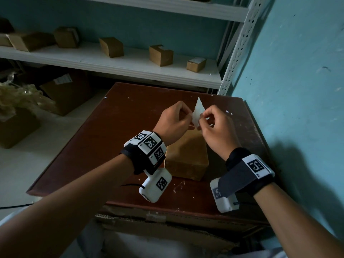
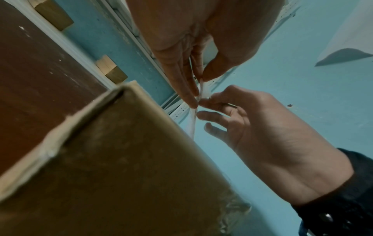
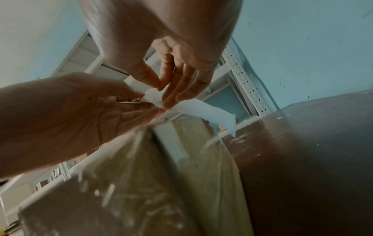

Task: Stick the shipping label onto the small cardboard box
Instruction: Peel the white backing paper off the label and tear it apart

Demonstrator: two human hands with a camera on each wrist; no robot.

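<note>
The white shipping label (image 1: 198, 107) hangs in the air above the small cardboard box (image 1: 186, 159), which stands on the brown table (image 1: 115, 138). My left hand (image 1: 191, 116) pinches the label's left edge and my right hand (image 1: 202, 116) pinches it from the right, fingertips nearly meeting. In the left wrist view the label (image 2: 203, 91) shows edge-on between left hand (image 2: 198, 89) and right hand (image 2: 203, 105), over the box (image 2: 121, 159). In the right wrist view the label (image 3: 206, 111) trails right from the right hand (image 3: 161, 94) and left hand (image 3: 141, 103), above the taped box (image 3: 161, 183).
Behind the table runs a white shelf (image 1: 111, 62) carrying several small cardboard boxes (image 1: 161, 55). A perforated metal upright (image 1: 236, 53) and a blue wall (image 1: 288, 81) close the right side. Larger boxes (image 1: 65, 94) and crumpled plastic (image 1: 16, 97) sit on the floor at left. Paper scraps dot the table.
</note>
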